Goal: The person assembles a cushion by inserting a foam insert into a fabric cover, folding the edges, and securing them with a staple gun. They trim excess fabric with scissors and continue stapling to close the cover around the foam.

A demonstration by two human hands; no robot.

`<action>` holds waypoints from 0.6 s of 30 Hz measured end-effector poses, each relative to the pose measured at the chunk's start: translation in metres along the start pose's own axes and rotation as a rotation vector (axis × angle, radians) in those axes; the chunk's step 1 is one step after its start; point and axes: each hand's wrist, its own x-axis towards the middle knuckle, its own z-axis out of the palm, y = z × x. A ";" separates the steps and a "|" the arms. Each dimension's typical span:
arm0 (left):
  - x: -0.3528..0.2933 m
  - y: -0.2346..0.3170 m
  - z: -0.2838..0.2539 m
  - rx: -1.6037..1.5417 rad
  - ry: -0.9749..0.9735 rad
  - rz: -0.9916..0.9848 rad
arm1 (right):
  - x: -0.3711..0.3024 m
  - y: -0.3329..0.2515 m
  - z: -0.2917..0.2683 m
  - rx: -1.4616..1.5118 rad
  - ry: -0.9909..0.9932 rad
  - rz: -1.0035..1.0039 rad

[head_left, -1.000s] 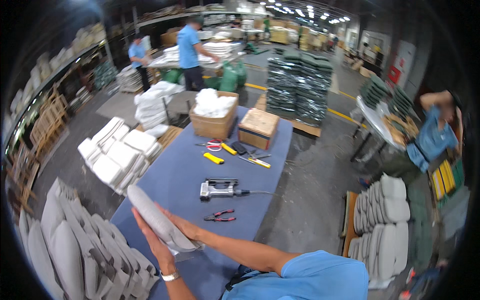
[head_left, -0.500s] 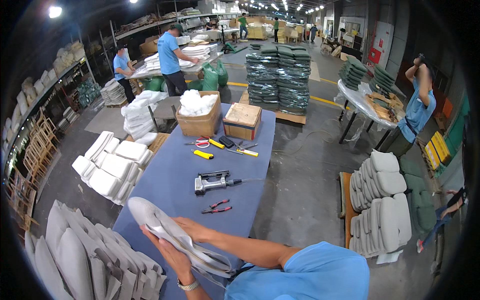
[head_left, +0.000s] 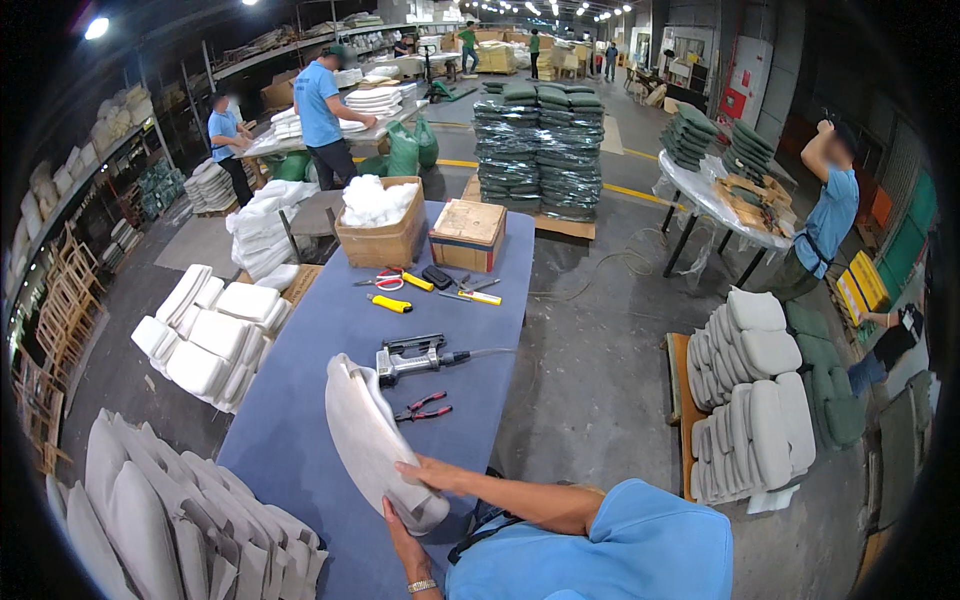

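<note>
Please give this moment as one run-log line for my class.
left hand: holding cushion, near end | right hand: touching cushion | table: staple gun, pliers

The grey floor [head_left: 580, 375] was visible on both sides of the blue-grey worktop [head_left: 290, 410], which extended from the centre toward 7 o'clock. Storage racking [head_left: 255, 64] lined the room from 9 to 11 o'clock. A film-covered table [head_left: 684, 190] with dark legs stood at 2 o'clock. A yellow floor line [head_left: 632, 191] ran between 12 and 2 o'clock. A pale wall panel [head_left: 752, 70] with a red box [head_left: 733, 103] was located between 1 and 2 o'clock. Ceiling lamps [head_left: 588, 17] were lit between 12 and 1 o'clock.
</note>
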 end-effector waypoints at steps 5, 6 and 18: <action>-0.004 -0.089 -0.046 0.234 0.062 -0.003 | -0.003 0.024 -0.012 -0.094 0.191 -0.025; -0.001 -0.116 -0.055 0.361 0.072 0.052 | -0.002 0.025 -0.012 -0.068 0.227 -0.013; -0.005 -0.077 0.016 -1.077 0.399 -0.247 | -0.013 -0.020 0.023 -0.509 0.181 -0.257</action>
